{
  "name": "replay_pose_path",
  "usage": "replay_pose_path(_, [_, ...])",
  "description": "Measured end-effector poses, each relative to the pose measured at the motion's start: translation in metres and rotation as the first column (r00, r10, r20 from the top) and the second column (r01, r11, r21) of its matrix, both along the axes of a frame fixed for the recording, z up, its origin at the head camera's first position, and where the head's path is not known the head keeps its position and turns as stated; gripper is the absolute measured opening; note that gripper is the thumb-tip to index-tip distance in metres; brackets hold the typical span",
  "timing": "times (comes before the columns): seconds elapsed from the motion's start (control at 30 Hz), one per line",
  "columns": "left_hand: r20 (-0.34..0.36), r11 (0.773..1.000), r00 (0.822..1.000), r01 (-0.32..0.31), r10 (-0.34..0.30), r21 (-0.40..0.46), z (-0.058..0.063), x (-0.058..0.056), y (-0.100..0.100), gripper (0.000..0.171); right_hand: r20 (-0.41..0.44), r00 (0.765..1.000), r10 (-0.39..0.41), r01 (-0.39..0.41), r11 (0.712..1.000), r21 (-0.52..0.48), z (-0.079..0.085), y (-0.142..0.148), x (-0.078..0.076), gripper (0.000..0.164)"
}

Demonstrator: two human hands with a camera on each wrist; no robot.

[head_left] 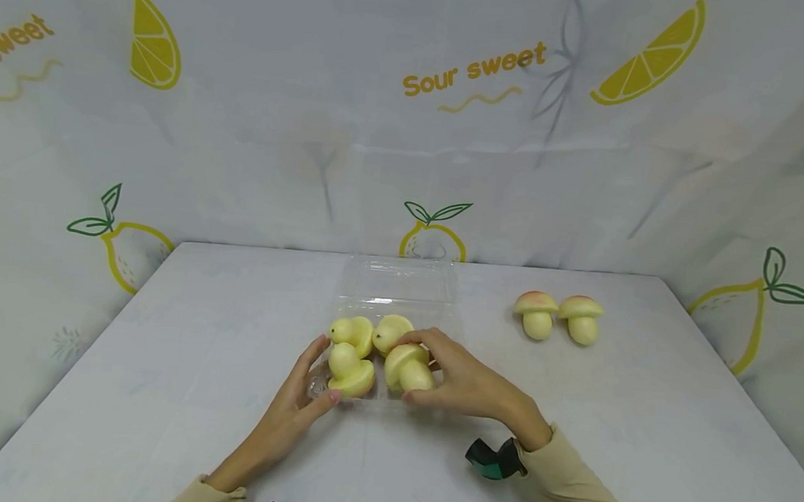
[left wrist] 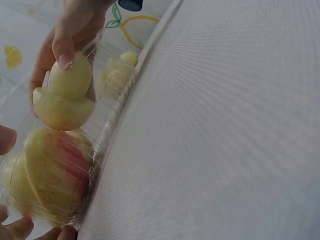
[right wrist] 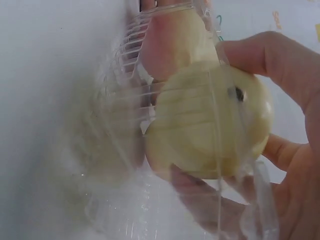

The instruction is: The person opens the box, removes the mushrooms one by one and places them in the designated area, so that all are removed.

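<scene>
At the near side of the surface (head_left: 163, 390), two tan sleeves (head_left: 570, 487) extend inward; a black-and-green device (head_left: 496, 461) is located at the right wrist. The left hand (head_left: 296, 397) grips the left side of a clear container (head_left: 379, 404), thumb at its near left corner. The right hand (head_left: 466, 379) grasps a mushroom-shaped piece (head_left: 409, 371) at the container's near right; whether this piece is fully seated cannot be told. The near left piece (head_left: 351, 373) lies beside it, within the container. Behind these are the far left piece (head_left: 353, 333) and the far right piece (head_left: 392, 332). The lid (head_left: 400, 281) is open, extending toward the surface's far edge. Near the far right corner, two loose pieces (head_left: 536, 316) lie side by side, caps toward the far edge. Beyond that edge hangs a lemon-printed backdrop (head_left: 243, 159).
</scene>
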State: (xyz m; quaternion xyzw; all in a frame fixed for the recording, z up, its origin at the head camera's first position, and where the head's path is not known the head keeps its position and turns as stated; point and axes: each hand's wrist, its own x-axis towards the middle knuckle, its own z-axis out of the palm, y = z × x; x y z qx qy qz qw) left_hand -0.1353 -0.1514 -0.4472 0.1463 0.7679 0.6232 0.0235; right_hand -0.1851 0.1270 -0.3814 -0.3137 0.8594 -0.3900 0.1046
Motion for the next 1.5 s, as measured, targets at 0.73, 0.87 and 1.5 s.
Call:
replay_pose_path(0.73, [0.008, 1.0, 1.0, -0.008, 0.008, -0.015, 0.001, 0.001, 0.001, 0.078, -0.048, 0.989, -0.142, 0.131, 0.976, -0.175, 0.005, 0.026, 0.0, 0.073])
replay_pose_path(0.87, [0.008, 1.0, 1.0, -0.007, 0.007, -0.009, 0.001, 0.0, 0.001, 0.078, -0.054, 0.984, -0.171, 0.159, 0.97, -0.185, 0.006, 0.035, 0.0, 0.074])
replay_pose_path(1.5, [0.01, 1.0, 1.0, -0.01, 0.01, -0.014, 0.002, 0.001, 0.002, 0.077, -0.099, 0.968, -0.232, 0.209, 0.958, -0.198, 0.015, 0.06, -0.002, 0.081])
